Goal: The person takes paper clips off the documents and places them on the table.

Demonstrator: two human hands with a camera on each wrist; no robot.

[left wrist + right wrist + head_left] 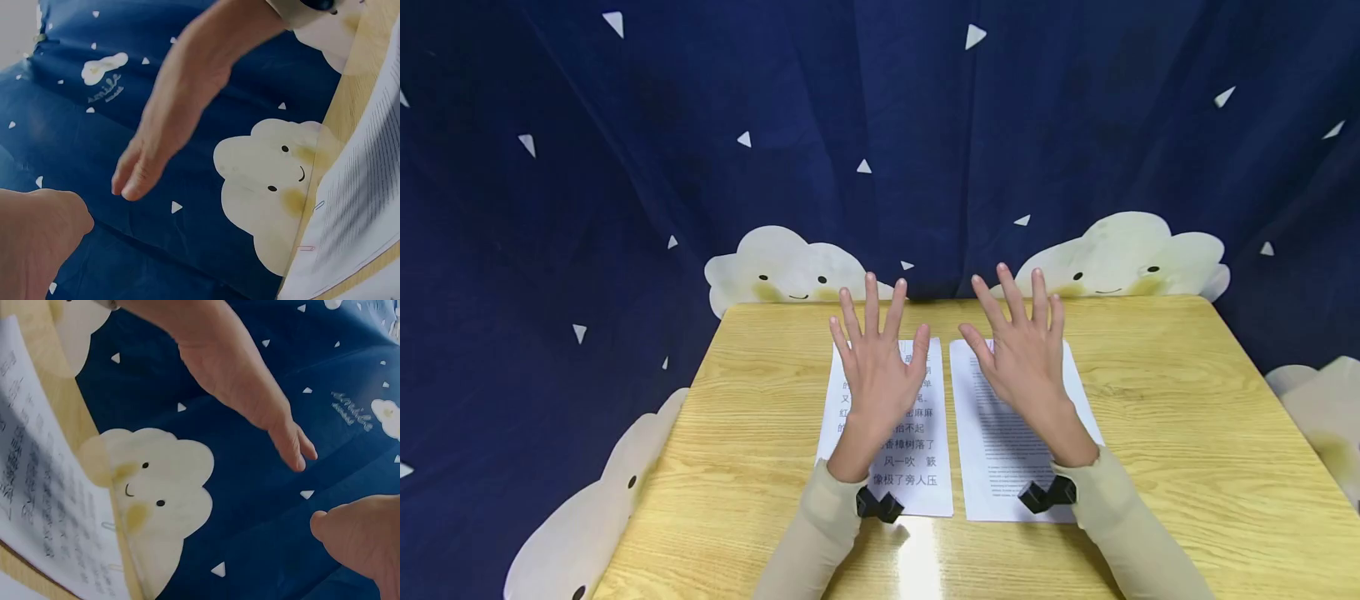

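One person's left hand (880,367), fingers fanned wide, hangs over a sheet of large Chinese characters (919,450) on a wooden table (752,408), hiding part of it from where I stand. Just to the right, with a narrow gap between, lies a page of fine print (992,437), a pink paper clip (306,248) near its edge. Above it I see the right hand (1028,358), likewise spread, thumb turned toward the left hand. Behind hangs a navy curtain (850,100).
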